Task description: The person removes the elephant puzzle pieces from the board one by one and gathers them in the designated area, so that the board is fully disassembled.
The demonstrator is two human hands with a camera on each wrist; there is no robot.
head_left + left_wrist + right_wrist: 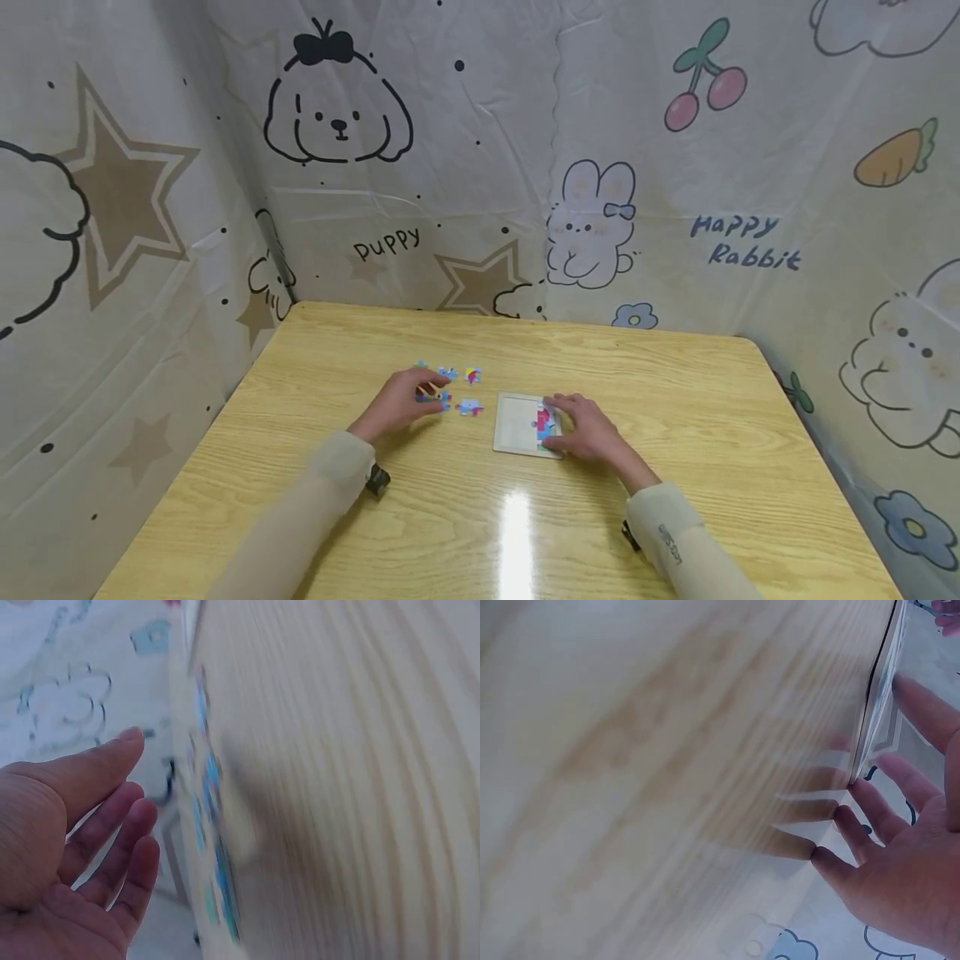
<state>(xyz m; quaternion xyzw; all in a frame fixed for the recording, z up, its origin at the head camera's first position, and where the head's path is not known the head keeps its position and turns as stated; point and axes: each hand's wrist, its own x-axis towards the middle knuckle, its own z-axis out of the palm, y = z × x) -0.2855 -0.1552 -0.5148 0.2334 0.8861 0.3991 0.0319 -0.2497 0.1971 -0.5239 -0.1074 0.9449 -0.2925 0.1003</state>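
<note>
Pieces [470, 407] of a jigsaw lie loose on the bench [637, 367], at about ten o'clock from the tray [512, 427]. The left hand [401, 404] reaches over them from eight o'clock; its thumb and fingers stand well parted, and the left wrist view shows nothing between them. A yellow-and-red piece [472, 376] sits at one o'clock in the group; a blue one [447, 372] is just beside it. The tray holds joined pieces [543, 425] along its three o'clock side, its nine o'clock part bare. The right hand [592, 429] rests at that three o'clock edge, fingers spread wide, thumb toward the near corner; the right wrist view shows some fingertips down on the bench. Beyond the bench, toward twelve o'clock, hangs a curtain [480, 183] printed with stars and animals.
</note>
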